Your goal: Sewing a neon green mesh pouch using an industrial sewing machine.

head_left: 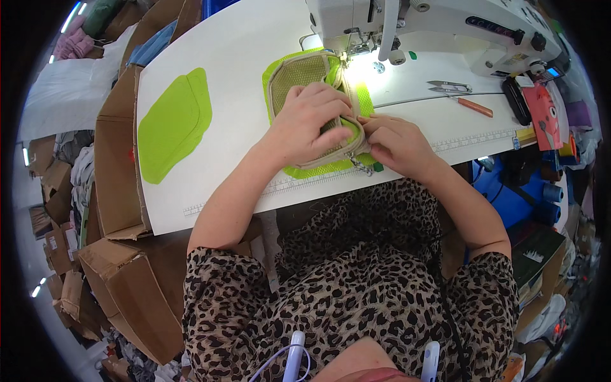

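Both hands (310, 124) (401, 145) half-closed, mesh pouch (289, 86) in their grip, sewing machine (439, 30) just ahead, snips (457, 88) rightward.

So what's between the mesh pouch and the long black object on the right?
In the head view, metal snips and an orange-handled tool lie on the white tabletop there.

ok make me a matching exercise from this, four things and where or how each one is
1. green fabric pieces
2. metal snips
3. sewing machine
4. tan mesh piece

a. under the left hand
b. white, light shining by its needle
c. overlapping, on the table's left side
d. lying beside the orange-handled tool

Pairs: 1-c, 2-d, 3-b, 4-a
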`<move>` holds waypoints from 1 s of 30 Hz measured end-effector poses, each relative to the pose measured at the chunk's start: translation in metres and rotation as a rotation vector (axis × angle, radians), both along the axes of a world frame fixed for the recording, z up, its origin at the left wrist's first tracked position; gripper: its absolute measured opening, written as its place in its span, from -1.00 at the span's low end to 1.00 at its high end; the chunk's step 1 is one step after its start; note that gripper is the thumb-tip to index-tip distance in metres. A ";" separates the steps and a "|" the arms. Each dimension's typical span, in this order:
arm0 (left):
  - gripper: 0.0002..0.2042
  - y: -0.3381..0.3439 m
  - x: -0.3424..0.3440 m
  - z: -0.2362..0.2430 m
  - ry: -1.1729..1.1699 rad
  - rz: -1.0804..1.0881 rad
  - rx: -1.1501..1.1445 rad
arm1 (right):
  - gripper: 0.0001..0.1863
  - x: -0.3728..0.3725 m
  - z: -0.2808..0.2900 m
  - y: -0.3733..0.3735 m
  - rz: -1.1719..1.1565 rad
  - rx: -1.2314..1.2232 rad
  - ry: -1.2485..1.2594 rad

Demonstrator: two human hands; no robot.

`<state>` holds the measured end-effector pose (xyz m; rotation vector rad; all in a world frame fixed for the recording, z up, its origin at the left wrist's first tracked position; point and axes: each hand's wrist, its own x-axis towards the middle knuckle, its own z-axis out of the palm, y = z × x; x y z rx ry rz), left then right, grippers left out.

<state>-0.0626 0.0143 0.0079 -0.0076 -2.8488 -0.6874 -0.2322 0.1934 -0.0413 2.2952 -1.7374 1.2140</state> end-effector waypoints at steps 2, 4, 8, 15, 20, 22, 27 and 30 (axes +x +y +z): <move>-0.63 0.002 -0.003 -0.001 0.023 0.014 0.025 | -0.77 -0.002 -0.001 0.002 0.017 0.063 -0.017; -0.65 0.010 -0.009 -0.002 -0.007 0.104 -0.045 | -0.79 -0.001 -0.001 0.002 0.037 0.125 -0.036; -0.62 0.014 -0.015 -0.004 -0.121 0.104 -0.220 | -0.80 0.004 0.004 0.010 -0.054 0.115 0.196; -0.56 0.006 -0.010 -0.014 -0.038 0.048 -0.236 | -0.80 0.001 0.013 0.025 -0.091 0.223 0.133; -0.71 -0.001 -0.010 -0.015 0.015 0.021 -0.161 | -0.71 -0.004 0.014 0.025 -0.073 0.290 0.035; -0.75 -0.001 -0.010 -0.018 0.004 0.033 -0.149 | -0.72 -0.005 0.013 0.023 -0.067 0.278 0.053; -0.77 0.000 -0.012 -0.021 -0.033 0.040 -0.105 | -0.81 -0.005 0.012 0.014 -0.048 0.138 0.176; -0.78 -0.001 -0.014 -0.022 -0.035 0.043 -0.076 | -0.88 -0.015 0.012 0.003 0.074 0.013 0.261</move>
